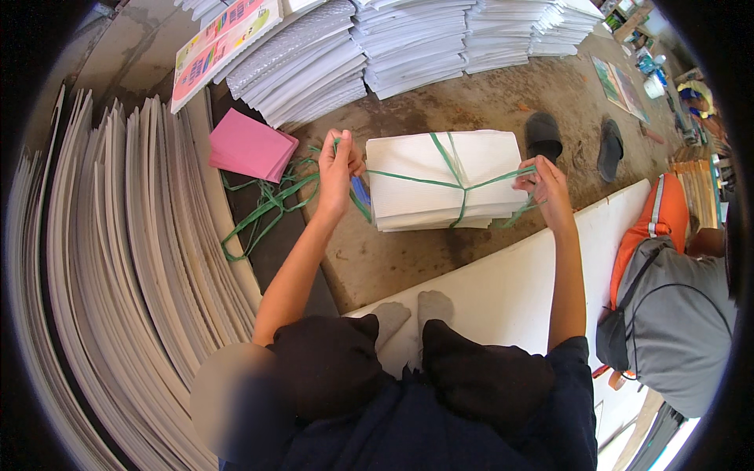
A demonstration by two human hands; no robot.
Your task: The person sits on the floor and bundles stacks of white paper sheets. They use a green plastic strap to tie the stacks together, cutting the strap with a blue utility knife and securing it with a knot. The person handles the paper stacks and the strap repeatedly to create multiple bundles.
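Observation:
In front of me on the floor lies a stack of white paper sheets. Green plastic twine is wrapped round it and crosses on top, right of the middle. My left hand pinches one length of the twine beyond the stack's left end. Past the right end, my right hand pinches the other length. Between the crossing and my hands both lengths look taut. Loose twine trails in a tangle to the left of my left hand and hangs below my right fingers. A blue strip shows beside my left wrist.
Pink sheets lie left of the twine tangle. Tall rows of boards or sheets stand at the left; white paper stacks line the back. Black slippers rest at the right. Another person sits close at my right.

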